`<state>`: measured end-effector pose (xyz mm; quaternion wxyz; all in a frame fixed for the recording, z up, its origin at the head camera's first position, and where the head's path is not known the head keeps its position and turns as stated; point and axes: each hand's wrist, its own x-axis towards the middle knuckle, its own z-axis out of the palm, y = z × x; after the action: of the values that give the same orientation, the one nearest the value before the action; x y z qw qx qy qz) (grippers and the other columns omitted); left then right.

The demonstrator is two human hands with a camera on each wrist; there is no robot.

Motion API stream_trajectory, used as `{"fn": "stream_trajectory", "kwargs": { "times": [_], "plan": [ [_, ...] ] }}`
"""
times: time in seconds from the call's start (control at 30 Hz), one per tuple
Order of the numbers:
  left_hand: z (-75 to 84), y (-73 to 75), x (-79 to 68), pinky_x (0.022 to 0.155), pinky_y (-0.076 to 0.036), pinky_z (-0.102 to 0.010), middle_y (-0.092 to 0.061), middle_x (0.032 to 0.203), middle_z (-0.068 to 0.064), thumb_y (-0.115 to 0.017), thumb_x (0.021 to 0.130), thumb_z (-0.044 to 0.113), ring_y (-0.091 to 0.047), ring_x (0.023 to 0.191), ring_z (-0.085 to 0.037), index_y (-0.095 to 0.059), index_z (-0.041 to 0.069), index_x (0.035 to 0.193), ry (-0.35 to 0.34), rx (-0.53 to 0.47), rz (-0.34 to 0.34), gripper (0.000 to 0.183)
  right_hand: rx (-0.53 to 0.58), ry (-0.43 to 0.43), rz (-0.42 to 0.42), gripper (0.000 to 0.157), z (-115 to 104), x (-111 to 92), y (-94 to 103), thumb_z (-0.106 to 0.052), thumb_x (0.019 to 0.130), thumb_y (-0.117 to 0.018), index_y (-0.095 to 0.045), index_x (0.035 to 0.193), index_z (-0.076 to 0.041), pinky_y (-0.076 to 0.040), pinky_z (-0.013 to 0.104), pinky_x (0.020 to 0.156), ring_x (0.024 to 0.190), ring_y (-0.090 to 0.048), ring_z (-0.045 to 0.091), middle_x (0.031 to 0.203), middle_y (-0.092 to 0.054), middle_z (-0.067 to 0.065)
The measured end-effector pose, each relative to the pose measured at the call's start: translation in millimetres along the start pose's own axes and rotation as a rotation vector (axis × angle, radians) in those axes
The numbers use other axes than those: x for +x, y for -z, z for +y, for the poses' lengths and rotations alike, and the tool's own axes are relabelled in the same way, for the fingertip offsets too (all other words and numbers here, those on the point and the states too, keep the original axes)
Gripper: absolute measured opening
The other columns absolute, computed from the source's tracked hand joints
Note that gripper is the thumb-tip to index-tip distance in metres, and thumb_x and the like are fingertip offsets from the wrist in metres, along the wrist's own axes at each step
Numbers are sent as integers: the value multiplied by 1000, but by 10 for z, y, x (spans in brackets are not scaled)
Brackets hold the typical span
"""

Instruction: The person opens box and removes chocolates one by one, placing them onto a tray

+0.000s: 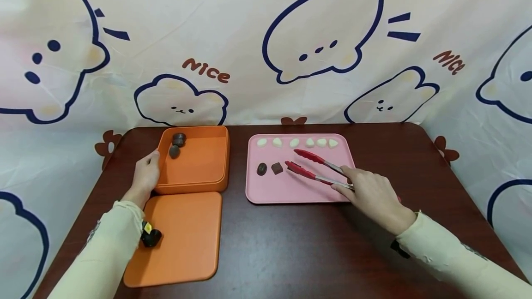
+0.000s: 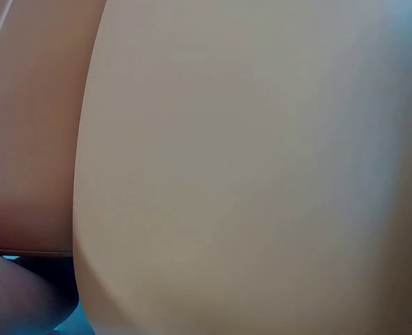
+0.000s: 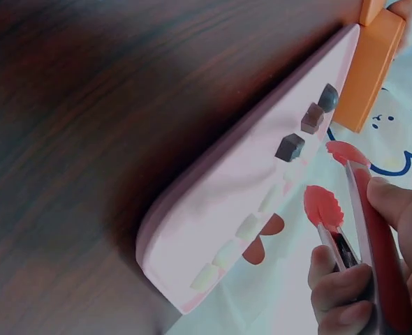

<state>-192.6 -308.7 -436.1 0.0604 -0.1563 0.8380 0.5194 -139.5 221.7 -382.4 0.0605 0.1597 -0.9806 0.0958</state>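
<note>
Right now the person's right hand (image 1: 374,195) has its fingers clamped round a pair of red-tipped tongs (image 1: 316,158), whose two tips stand apart above a pink tray (image 1: 299,193) on the dark wooden bench (image 1: 274,253). Six small white pieces (image 1: 294,143) sit in a row along the tray's far side. Nearer, toward its left, lie a dark oval piece (image 1: 261,169) and a brown square piece (image 1: 277,168) just beside it, and from the right wrist I can make out a third dark piece (image 3: 290,147) near the square. Over to the left, the left hand (image 1: 147,172) is against the left side of an orange box (image 1: 199,165); its fingers are partly hidden, so I can't tell whether they grip the wall or merely touch it. Inside, a few dark pieces (image 1: 174,152) are clustered toward the far left corner. An orange lid (image 1: 189,239) lies flat just in front of the box, partly under the left forearm. Behind everything hangs a pale cloth (image 1: 249,22) printed with blue-outlined cartoon figures.
</note>
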Motion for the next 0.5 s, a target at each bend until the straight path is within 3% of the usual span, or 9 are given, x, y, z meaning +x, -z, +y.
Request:
{"fn": "stream_trajectory", "kwargs": {
  "times": [0.33, 0.5],
  "plan": [
    [-34, 1, -17, 126, -15, -62, -6, 170, -17, -12, 110, 48, -8, 156, -43, -7, 11, 163, -9, 0, -14, 65, 74, -4, -3, 37, -143, 114, -3, -41, 89, -77, -70, 111, -13, -37, 29, 45, 54, -46, 14, 63, -53, -4],
    [-30, -3, -4, 126, -15, -62, -8, 170, -16, -13, 110, 48, -8, 156, -42, -10, 11, 163, -27, 1, 6, 65, 99, 16, -2, 33, -278, 197, -6, -46, 89, -76, -68, 100, -17, -35, 28, 45, 52, -43, 13, 63, -51, -6]
  ]
}}
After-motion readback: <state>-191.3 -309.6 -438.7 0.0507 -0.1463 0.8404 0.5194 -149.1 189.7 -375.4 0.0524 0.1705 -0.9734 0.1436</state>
